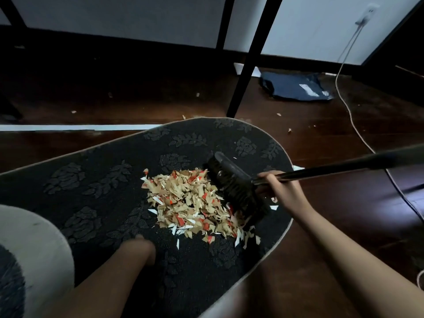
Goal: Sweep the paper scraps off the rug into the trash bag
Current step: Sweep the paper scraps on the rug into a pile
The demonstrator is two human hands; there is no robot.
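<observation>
The right hand (278, 190) is clamped around the black metal handle of the long-handled black brush (231, 187), gripping just behind the brush head. The left hand (140, 249) rests on the dark, leaf-patterned oval rug (87, 180); whether its fingers are extended or curled cannot be determined, as only the back of the hand is visible, and it holds nothing visible. The hands are well apart. The pile of tan, red and white paper scraps (192, 203) lies on the rug between the hands, touching the bristles along its right edge. The brush head's long axis runs from upper left to lower right, and the handle extends away to the right. The right hand is the nearer to the pile. The dark blue plastic trash bag (296, 87) lies flat on the brown wooden floor (321, 226), well apart from the rug, beyond its far edge. Judgement: the pile must travel away from the person toward the bag, so the brush needs repositioning to the near side of the pile.
</observation>
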